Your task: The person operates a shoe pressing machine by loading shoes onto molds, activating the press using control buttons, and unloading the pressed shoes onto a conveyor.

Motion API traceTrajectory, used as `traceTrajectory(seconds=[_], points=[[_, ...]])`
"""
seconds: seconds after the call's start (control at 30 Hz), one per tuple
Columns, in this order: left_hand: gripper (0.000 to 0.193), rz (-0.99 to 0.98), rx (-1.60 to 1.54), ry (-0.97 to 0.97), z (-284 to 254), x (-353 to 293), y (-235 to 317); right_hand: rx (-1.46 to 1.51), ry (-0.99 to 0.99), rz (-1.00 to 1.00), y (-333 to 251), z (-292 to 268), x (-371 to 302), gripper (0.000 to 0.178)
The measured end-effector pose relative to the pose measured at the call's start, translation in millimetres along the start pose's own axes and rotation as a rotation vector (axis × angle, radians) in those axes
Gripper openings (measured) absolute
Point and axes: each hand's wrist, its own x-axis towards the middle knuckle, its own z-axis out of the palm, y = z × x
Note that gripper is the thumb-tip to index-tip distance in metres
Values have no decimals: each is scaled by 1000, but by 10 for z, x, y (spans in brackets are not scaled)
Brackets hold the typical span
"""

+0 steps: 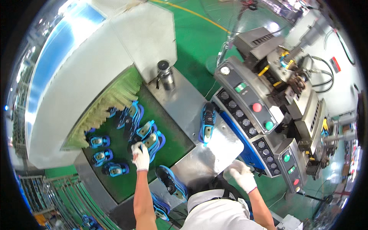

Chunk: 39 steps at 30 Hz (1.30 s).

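**Left hand on a shoe on the belt, right hand at the plate's edge**

Your left hand (140, 156), in a white glove, reaches up from the lower middle of the frame and rests on a blue-and-black shoe (151, 141) lying on the green belt (174, 134). The fingers curl over the shoe's near end; whether they have closed on it you cannot tell from this view. More shoes of the same kind lie on the belt to the left of it, toward the fringe curtain (111, 100) of the white tunnel (76, 76) at upper left.

Your right hand (241, 174), also gloved, sits at lower centre-right, fingers folded loosely at the near edge of the steel plate (214, 153). It holds nothing that shows.

One shoe (207, 122) stands alone at the plate's upper end, just beside the grey control panel (253, 126) with its red and green buttons. Another shoe (170, 181) lies at the belt's near end, between your two arms. A steel flask (165, 73) stands above the belt, centre top.
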Motion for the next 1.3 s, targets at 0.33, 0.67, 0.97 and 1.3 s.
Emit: traceTrajectory(seconds=[0.33, 0.67, 0.97, 1.3], points=[[25, 862, -143, -520, -407, -511, 2733, -297, -114, -695, -846, 589, 636, 48], [63, 249, -187, -117, 724, 386, 2482, 773, -156, 195, -206, -922, -392, 50], [67, 142, 78, -303, 1899, 673, 1772, 1285, 331, 101, 560, -906, -752, 74], [79, 44, 318, -392, 1699, 2018, 1606, 1404, 436, -169, 55, -620, -427, 66]])
